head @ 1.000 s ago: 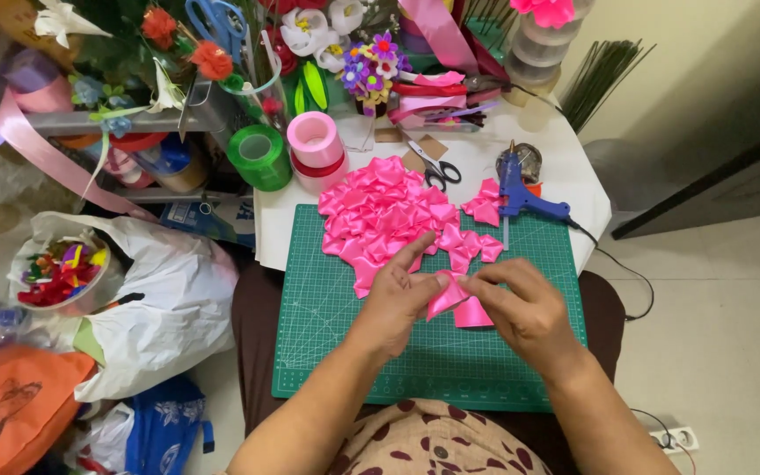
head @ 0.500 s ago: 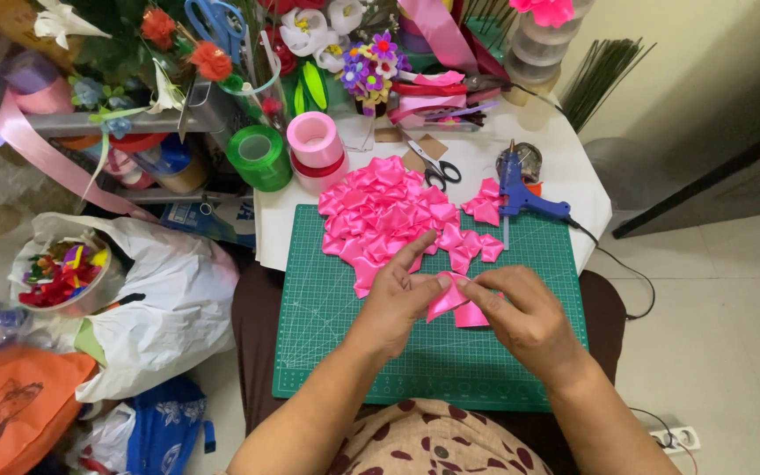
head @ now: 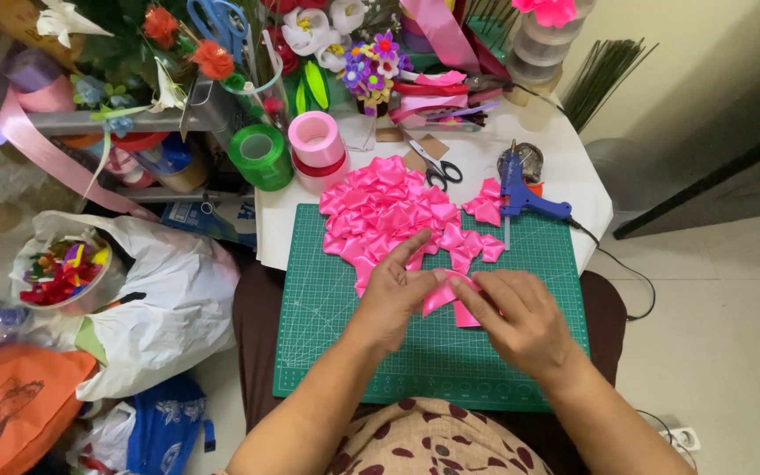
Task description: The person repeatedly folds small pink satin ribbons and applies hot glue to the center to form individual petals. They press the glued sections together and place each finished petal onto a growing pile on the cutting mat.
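Two hands over the green gridded cutting mat, pinching one folded strip of shiny pink satin ribbon at mat centre. Left hand gripping strip's left end w/ thumb, index finger stretched toward 12. Right hand clamping the right end w/ fingertips. Heap of folded pink ribbon petals at 12, spilling off mat's top edge. Blue hot-glue gun at 1, nozzle down on mat. Black-handled scissors beyond heap. Pink ribbon spool & green ribbon spool at 11.
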